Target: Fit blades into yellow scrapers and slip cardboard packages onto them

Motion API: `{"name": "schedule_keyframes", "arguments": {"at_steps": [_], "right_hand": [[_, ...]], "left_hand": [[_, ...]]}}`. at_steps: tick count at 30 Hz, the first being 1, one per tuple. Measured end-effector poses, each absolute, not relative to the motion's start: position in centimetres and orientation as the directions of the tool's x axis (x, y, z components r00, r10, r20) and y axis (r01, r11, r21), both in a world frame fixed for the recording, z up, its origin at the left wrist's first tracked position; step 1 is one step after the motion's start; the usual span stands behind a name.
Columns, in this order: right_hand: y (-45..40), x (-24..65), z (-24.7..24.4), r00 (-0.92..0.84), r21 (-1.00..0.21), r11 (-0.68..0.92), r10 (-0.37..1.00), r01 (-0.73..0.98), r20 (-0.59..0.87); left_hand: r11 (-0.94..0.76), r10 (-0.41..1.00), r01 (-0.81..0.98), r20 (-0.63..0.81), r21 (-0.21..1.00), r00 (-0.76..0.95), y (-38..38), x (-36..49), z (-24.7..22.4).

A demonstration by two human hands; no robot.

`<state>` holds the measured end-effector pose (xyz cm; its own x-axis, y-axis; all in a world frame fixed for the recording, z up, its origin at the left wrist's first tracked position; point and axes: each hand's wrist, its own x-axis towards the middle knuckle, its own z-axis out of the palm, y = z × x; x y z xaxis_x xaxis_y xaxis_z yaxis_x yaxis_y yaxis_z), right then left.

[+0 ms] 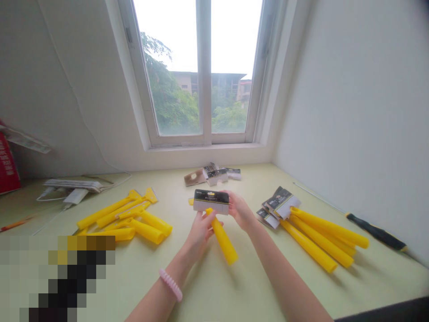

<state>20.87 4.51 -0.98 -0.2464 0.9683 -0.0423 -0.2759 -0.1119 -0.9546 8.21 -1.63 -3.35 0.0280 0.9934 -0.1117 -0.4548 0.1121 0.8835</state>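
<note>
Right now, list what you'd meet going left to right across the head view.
red box, white adapter, left scraper pile, left hand, packaged scraper, right hand, right scraper pile, screwdriver

White-framed double window (204, 71), trees (167, 94) and building (211, 82) outside; white walls (348, 112) either side; pale green desk (395, 286) below.
</note>
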Motion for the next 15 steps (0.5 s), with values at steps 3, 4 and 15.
{"name": "schedule_keyframes", "arguments": {"at_steps": [3,4,15], "right_hand": [[4.0,21.2,-0.3,-0.354,-0.949,-0.105,0.935,-0.298,0.008],[3.9,21.2,-0.3,-0.375,-0.952,-0.093,0.927,-0.292,0.024],[5.6,21.8,-1.6,-0.141,-0.87,-0.11,0.989,-0.481,-0.047]], "left_hand": [[0.061,0.998,-0.435,-0.064,0.898,0.007,-1.1,7.7,-3.6],[0.048,0.999,-0.421,-0.052,0.906,0.003,-1.0,7.5,-3.6],[0.039,0.99,-0.324,0.008,0.945,0.142,-2.0,8.2,-2.6]]}}
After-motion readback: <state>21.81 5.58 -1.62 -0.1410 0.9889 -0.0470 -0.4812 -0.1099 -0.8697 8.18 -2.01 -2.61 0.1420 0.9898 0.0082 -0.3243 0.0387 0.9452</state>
